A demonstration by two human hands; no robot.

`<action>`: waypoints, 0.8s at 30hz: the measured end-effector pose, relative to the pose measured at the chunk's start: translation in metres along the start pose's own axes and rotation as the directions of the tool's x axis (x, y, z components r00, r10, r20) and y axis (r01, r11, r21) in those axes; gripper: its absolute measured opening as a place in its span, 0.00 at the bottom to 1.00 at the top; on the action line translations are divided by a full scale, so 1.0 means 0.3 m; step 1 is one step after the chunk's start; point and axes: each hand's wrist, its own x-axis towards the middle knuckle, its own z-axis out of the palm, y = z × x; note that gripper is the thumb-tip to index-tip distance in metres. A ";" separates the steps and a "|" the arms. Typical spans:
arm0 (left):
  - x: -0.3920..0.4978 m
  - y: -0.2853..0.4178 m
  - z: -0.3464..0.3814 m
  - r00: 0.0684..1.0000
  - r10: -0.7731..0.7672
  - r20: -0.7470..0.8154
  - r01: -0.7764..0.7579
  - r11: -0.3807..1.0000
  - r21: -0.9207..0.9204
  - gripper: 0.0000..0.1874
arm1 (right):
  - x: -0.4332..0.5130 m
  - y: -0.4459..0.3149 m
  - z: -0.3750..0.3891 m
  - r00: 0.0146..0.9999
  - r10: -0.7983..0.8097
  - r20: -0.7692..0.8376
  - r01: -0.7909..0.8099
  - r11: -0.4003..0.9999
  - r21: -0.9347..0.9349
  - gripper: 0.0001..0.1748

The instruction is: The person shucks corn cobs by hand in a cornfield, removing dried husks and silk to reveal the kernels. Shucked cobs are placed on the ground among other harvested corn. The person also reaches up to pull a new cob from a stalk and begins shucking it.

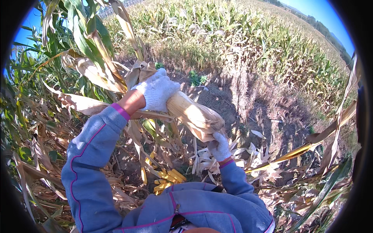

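A corn ear in dry, pale husk (196, 113) slants between my two gloved hands. My left hand (158, 90), in a white knit glove, is closed around its upper end, close to the dry leaves of a corn stalk (109, 62). At the ear's lower right end, my right hand (220, 146), also in a white glove, grips the husk with its fingers. Below, husked yellow corn ears (170, 177) lie in a pile on the ground near my jacket. The fingertips of both hands are partly hidden.
Loose pale husks (256, 154) lie on the ground to the right of the pile. Standing corn plants (32, 72) crowd the left side. A bent dry stalk (309, 145) reaches in from the right. Beyond a strip of bare soil and dry grass stands more corn (233, 29).
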 end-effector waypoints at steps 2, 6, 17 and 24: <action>0.006 0.038 -0.005 0.999 0.007 -0.054 -0.009 0.999 -0.048 0.24 | 0.016 0.037 -0.080 1.000 -0.015 -0.011 0.017 0.979 0.202 0.33; -0.022 0.081 0.030 0.997 -0.050 -0.062 0.041 0.990 -0.134 0.28 | 0.082 0.081 -0.151 0.999 0.000 -0.053 0.020 0.926 0.376 0.30; -0.003 0.065 0.067 0.973 -0.227 -0.052 0.221 0.971 -0.095 0.30 | 0.202 -0.130 -0.102 0.857 -0.478 -0.193 0.390 0.846 -0.363 0.18; 0.102 0.093 0.101 0.941 -0.299 -0.156 0.283 0.952 -0.119 0.21 | 0.191 -0.380 0.028 0.626 -0.776 -0.078 0.509 0.483 -0.713 0.21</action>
